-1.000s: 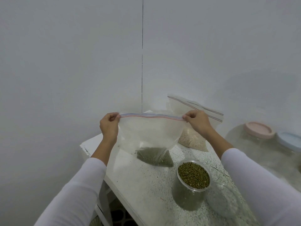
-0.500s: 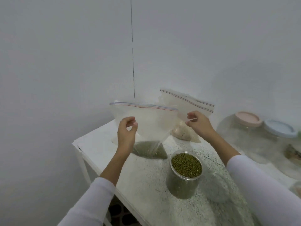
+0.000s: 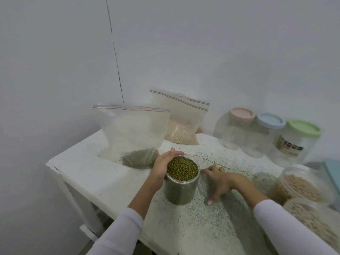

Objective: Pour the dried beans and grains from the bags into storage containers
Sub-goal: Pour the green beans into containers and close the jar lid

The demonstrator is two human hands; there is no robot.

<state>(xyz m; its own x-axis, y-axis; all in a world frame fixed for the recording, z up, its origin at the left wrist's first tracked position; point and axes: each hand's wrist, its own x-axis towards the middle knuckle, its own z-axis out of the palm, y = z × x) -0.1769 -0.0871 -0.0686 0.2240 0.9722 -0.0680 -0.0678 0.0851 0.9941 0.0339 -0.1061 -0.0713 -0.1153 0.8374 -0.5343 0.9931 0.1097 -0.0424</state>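
Note:
A clear jar [image 3: 181, 190] nearly full of green beans stands open on the white table [image 3: 92, 173]. My left hand [image 3: 161, 166] grips its rim and left side. Just right of the jar, my right hand [image 3: 220, 183] spans a barely visible clear lid lying on the table, thumb near me and fingers on its far edge. Behind the jar stands a zip bag [image 3: 132, 129], sealed at the top, with a small heap of green beans in its bottom. A second zip bag [image 3: 181, 122] holding pale grain leans against the wall.
Three clear jars stand at the back right, with a pink lid [image 3: 241, 115], a blue lid [image 3: 270, 120] and a green lid [image 3: 303, 127]. Two open containers of tan grain [image 3: 298, 184] sit at the right edge. The table's left edge drops off near the bag.
Both hands let go of the green-bean bag, which now stands by itself. My left hand came down onto the jar and my right hand dropped to the lid beside it.

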